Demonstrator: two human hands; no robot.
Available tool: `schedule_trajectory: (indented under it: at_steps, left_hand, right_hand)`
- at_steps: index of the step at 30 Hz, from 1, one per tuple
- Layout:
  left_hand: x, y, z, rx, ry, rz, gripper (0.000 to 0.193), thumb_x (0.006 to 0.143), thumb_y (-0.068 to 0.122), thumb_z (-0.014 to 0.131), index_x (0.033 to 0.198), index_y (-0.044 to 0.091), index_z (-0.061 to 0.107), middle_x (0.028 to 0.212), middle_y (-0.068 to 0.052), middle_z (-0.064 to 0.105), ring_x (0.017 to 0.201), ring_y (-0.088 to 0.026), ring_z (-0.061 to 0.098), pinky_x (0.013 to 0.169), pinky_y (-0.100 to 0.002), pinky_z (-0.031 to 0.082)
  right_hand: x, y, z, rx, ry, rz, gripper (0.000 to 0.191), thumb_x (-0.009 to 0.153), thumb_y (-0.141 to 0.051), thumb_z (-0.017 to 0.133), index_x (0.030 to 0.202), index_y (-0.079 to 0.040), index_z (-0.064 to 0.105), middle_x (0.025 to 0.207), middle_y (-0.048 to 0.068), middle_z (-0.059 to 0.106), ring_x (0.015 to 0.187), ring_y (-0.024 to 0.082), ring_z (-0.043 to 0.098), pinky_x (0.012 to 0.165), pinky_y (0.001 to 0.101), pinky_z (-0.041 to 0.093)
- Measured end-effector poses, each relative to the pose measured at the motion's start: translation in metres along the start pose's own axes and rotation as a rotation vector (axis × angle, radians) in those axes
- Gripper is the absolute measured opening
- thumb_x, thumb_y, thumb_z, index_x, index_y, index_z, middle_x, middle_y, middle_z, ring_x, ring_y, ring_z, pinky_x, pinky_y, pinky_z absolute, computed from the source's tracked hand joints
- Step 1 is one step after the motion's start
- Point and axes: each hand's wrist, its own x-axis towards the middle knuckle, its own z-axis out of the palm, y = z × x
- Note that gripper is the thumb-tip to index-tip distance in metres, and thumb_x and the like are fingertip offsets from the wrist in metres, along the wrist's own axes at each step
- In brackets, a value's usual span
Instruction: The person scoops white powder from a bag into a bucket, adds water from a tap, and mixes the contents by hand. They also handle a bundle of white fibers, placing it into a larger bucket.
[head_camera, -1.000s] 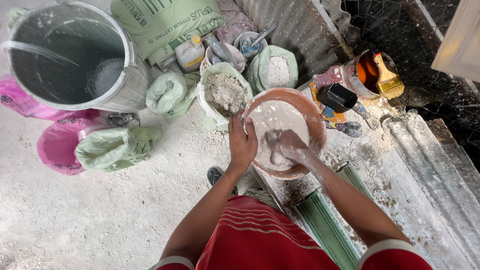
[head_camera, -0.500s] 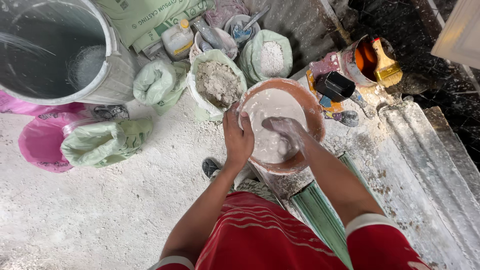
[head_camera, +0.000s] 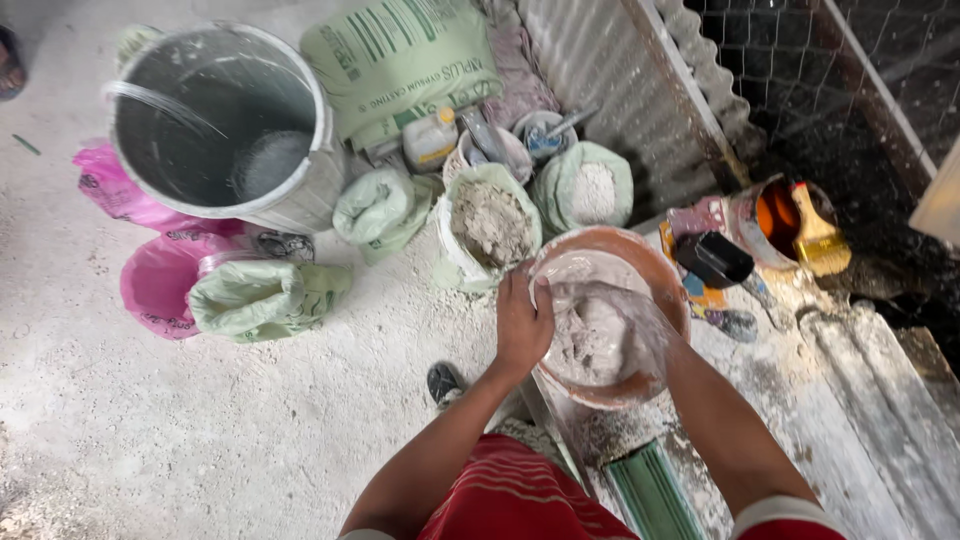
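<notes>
An orange-brown bowl (head_camera: 655, 280) holds thick whitish-grey paste (head_camera: 585, 345). My left hand (head_camera: 522, 325) grips the bowl's near-left rim. My right hand (head_camera: 610, 325), coated in the paste and blurred by motion, is down inside the bowl in the mix. Just left of the bowl stands an open sack of grey powder (head_camera: 490, 225); a second open sack with white powder (head_camera: 595, 190) sits behind it.
A large grey bucket (head_camera: 320, 130) with water stands at the back left, with tied green sacks (head_camera: 265, 295) and pink bags (head_camera: 155, 285) beside it. A printed green sack (head_camera: 400, 60), an orange tin with a brush (head_camera: 815, 225), a corrugated sheet (head_camera: 880, 400) and a green mould (head_camera: 655, 495) surround me.
The view has shifted, so everything sits lower in the frame. My right hand has moved through the paste inside the bowl; my left hand stays on the rim.
</notes>
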Motion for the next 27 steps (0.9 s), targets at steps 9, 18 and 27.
schedule_trajectory:
  at_steps: [9,18,27]
  left_hand:
    - [0.004,0.004,-0.006,0.028,-0.110,-0.130,0.045,0.109,0.026,0.042,0.138,-0.008,0.048,0.124,-0.032,0.054,0.117,-0.047,0.055,0.104,-0.054,0.042]
    - [0.004,0.014,-0.010,0.004,-0.047,-0.091,0.041,0.106,0.021,0.046,0.135,-0.007,0.052,0.122,-0.032,0.057,0.115,-0.049,0.055,0.102,-0.055,0.042]
    - [0.004,0.016,-0.012,-0.019,-0.013,-0.040,0.038,0.105,0.019,0.048,0.133,-0.007,0.053,0.121,-0.032,0.058,0.112,-0.049,0.057,0.100,-0.055,0.044]
  right_hand:
    - [-0.017,-0.019,0.043,-0.320,0.035,-0.164,0.012,0.089,-0.013,0.067,0.093,-0.002,0.071,0.088,0.008,0.070,0.085,0.018,0.064,0.082,0.0391,0.049]
    - [0.018,0.000,0.073,-0.607,0.044,-0.010,0.010,0.089,-0.011,0.067,0.091,-0.001,0.071,0.086,0.008,0.070,0.083,0.017,0.063,0.080,0.0380,0.049]
    - [0.007,0.006,0.050,-0.311,-0.264,0.114,0.009,0.088,-0.009,0.067,0.090,0.000,0.071,0.085,0.008,0.069,0.082,0.017,0.063,0.077,0.0368,0.050]
